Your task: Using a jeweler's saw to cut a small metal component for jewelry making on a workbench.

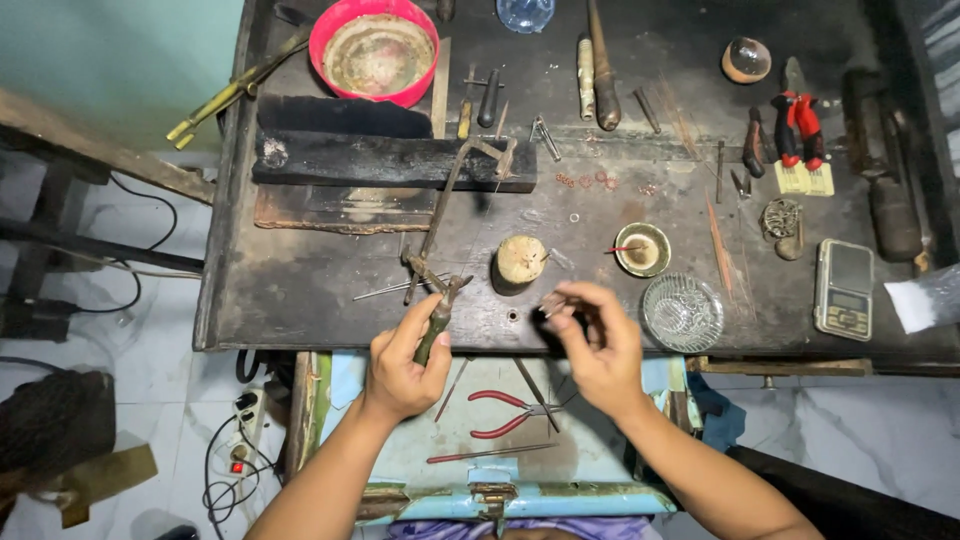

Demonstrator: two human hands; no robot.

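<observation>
Dark wood makes up the workbench (300,290) that fills the top of the frame. Near the bottom middle, the left hand (400,365) is closed around the handle of a small saw frame (440,300), which points up and leans over the bench edge. Just to the right, the right hand (600,345) pinches a tiny metal piece (553,303) between its fingertips; it is too small to tell what it is. A round wooden stump (520,262) stands right above the hands. Red-handled pliers (505,412) lie in the blue drawer (500,440) below. A pink bowl (373,50) sits at the upper left.
</observation>
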